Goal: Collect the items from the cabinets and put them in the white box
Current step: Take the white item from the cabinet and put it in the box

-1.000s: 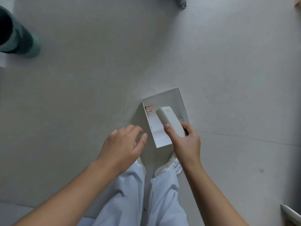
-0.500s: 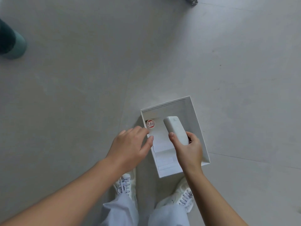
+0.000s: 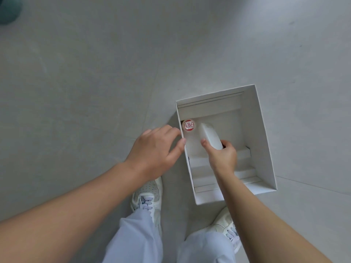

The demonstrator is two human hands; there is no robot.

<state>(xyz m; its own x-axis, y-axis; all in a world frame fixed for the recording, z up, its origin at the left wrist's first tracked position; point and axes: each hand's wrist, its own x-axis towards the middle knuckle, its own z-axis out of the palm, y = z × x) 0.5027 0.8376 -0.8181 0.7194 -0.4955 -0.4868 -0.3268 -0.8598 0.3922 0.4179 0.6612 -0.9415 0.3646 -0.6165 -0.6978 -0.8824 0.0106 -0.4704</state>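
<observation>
An open white box (image 3: 264, 133) sits on the grey floor in front of my feet. My right hand (image 3: 223, 157) is inside it, shut on a white rounded oblong item (image 3: 209, 136) that points away from me. In the box's near-left corner stands a small item with a round red-and-white lid (image 3: 188, 125). My left hand (image 3: 154, 152) hovers at the box's left wall, fingers loosely curled, thumb touching the rim, holding nothing. White stepped inserts line the box floor.
My two white sneakers (image 3: 147, 194) and light trouser legs stand just below the box. A dark green rounded object (image 3: 8, 10) sits at the top left corner. Grey tiled floor (image 3: 95, 73) surrounds everything.
The box has grown larger in view as I lean closer. My right hand has lowered the white item deeper into the box, and my left hand has come to the box's left rim.
</observation>
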